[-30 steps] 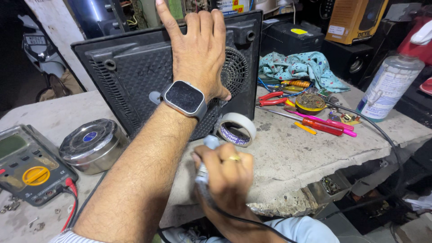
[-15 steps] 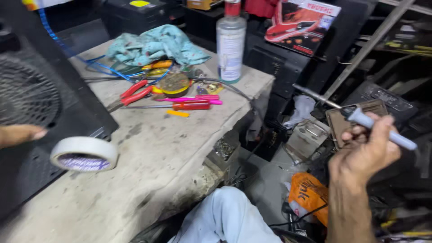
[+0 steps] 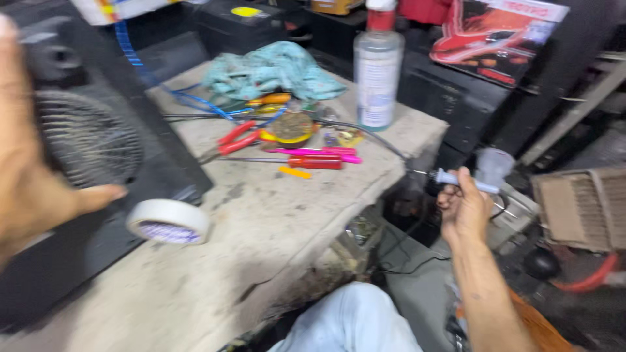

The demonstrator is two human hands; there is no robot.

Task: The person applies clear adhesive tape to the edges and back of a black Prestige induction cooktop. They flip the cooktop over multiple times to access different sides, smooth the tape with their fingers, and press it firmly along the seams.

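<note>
My left hand (image 3: 36,169) lies flat against a black perforated panel (image 3: 111,150) that stands on the concrete bench, fingers spread and blurred. My right hand (image 3: 464,207) is stretched out past the bench's right edge and grips a soldering iron with a light blue handle (image 3: 466,182), its metal tip pointing left and its cord hanging down. A roll of white tape (image 3: 169,221) rests on the bench beside the panel, just below my left thumb.
On the bench (image 3: 274,234) lie red pliers (image 3: 236,137), pink and red screwdrivers (image 3: 319,156), a round solder tin (image 3: 290,127), a teal cloth (image 3: 274,68) and a tall spray can (image 3: 378,72). A beige vented box (image 3: 580,205) sits low on the right. My knee (image 3: 352,319) is below.
The view has swung right, away from the panel. My right hand carried the soldering iron from in front of the panel out past the bench edge and then lower. The left hand stays on the panel.
</note>
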